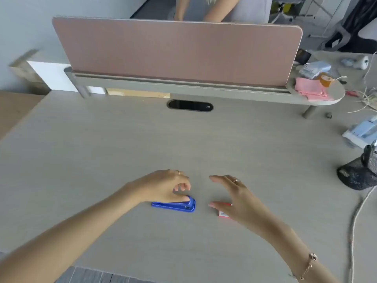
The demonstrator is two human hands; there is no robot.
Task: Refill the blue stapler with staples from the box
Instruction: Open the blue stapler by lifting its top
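Observation:
A small blue stapler lies flat on the grey wooden desk, near its front middle. My left hand rests over the stapler's top, thumb touching its raised right end, fingers curled. To the right, a small red and white staple box lies on the desk, mostly hidden under my right hand. That hand hovers over the box with fingers spread and holds nothing. Whether the left hand truly grips the stapler is unclear.
A pink divider panel stands along the desk's back edge, with a person behind it. A black cable port lies in the desk. A black mesh holder, blue and white packages and a cord crowd the right side.

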